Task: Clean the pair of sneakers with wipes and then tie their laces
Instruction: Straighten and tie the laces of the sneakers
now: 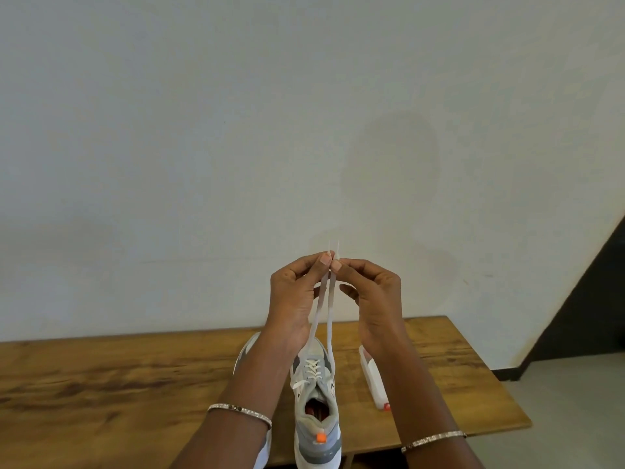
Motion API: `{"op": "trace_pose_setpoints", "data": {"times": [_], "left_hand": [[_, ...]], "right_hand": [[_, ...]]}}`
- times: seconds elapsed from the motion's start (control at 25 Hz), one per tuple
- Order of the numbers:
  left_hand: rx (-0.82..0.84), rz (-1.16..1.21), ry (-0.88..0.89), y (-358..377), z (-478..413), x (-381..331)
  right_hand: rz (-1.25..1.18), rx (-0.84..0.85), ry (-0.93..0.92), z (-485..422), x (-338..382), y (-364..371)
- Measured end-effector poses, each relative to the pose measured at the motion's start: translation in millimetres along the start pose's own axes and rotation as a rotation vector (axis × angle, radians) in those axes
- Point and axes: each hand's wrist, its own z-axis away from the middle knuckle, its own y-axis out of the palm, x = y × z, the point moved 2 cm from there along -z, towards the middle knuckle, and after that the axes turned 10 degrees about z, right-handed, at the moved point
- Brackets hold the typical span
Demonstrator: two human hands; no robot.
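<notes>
We face a pale wall (236, 130) that fills the view from 9 through 12 to 3 o'clock, with a wooden table (101, 384) below it towards 6 o'clock. On the table, at 6 o'clock, a grey and white sneaker (318, 431) stands with its heel towards us, its orange heel tab nearest. A second sneaker (245, 350) sits at its 9 o'clock side, mostly hidden behind the left forearm. Our left hand (294, 299) and right hand (375, 299) are raised above the first sneaker, close together. The fingers (324, 257) of each hand pinch one end of the white laces (329, 319), the remaining fingers loosely curled. Both strands run down to the eyelets, and their tips poke up at 12 o'clock above the fingertips. A white pack (372, 377) with a red spot lies on the table just beside the sneaker at its 3 o'clock. A thin bracelet (236, 409) circles each wrist.
</notes>
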Motion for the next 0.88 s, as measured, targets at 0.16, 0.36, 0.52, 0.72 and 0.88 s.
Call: {"op": "trace_pose_setpoints", "data": {"times": [0.16, 0.36, 0.52, 0.72, 0.88], "left_hand": [[0.015, -0.003, -0.018, 0, 0, 0], [0.082, -0.09, 0.024, -8, 3, -10], [0.189, -0.131, -0.095, -11, 7, -20], [0.2, -0.092, -0.294, -9, 16, -26], [0.095, -0.083, -0.278, -9, 23, -27]], "right_hand": [[0.024, 0.006, 0.004, -1, 1, -3], [0.02, -0.005, -0.011, 2, 4, -9], [0.049, 0.026, -0.008, 9, 10, -11], [0.185, 0.161, -0.018, 20, 17, -15], [0.216, 0.283, -0.023, 26, 27, -22]]}}
